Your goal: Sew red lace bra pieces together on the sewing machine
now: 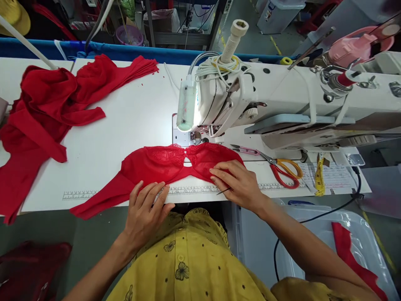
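A yellow shirt (184, 263) with printed flowers is closest, at the front edge of the white desk (125, 113). The red bra (167, 161) lies on the desk just in front of the sewing machine (225, 92), partly over a printed ruler (191, 190). The left hand (148, 209) is open, its fingers extended and fingertips resting on the bra's lower edge. The right hand (238, 182) is half curled over the right cup; a thin dark point shows beneath it, but whether it grips anything I cannot tell. Scissors (275, 163) lie to its right; more red garments (50, 104) are heaped at left.
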Demonstrator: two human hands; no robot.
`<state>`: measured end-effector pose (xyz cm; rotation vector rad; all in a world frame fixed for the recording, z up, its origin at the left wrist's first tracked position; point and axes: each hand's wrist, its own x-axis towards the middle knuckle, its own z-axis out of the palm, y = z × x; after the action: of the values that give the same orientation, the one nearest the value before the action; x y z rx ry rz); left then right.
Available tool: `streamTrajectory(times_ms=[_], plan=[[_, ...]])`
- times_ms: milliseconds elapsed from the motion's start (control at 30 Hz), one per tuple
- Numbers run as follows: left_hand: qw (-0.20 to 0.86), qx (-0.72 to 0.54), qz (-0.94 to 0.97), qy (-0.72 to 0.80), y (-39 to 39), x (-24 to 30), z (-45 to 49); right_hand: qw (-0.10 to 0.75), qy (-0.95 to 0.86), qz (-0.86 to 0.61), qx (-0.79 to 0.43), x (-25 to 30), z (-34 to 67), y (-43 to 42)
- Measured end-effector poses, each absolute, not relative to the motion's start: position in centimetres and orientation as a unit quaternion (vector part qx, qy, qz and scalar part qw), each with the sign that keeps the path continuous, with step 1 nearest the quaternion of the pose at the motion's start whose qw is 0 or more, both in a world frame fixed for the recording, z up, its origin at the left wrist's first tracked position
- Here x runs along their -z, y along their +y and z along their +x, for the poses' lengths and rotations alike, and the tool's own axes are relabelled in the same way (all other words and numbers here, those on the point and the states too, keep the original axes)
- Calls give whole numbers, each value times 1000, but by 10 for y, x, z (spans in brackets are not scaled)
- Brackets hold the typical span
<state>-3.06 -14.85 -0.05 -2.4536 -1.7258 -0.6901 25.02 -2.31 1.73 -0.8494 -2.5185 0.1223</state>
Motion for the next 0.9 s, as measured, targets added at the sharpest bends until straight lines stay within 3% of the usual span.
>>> streamTrajectory(times_ms=[167, 400, 600, 833, 900], plan=[[-34, 305, -796, -522, -108, 2, -20, 228, -916, -324, -66, -8, 240, -22], [-78, 192, -816, -539, -68, 13, -27, 161, -935, -311, -46, 1, 231, -6], [-84, 190, -813, -544, -74, 13, -35, 154, -934, -315, -63, 2, 239, -7], [-99, 313, -789, -519, -60, 0, -28, 237, -922, -287, -102, -7, 221, 3], [-103, 297, -808, -499, -54, 0, -29, 236, -930, -264, -100, -5, 213, 7]])
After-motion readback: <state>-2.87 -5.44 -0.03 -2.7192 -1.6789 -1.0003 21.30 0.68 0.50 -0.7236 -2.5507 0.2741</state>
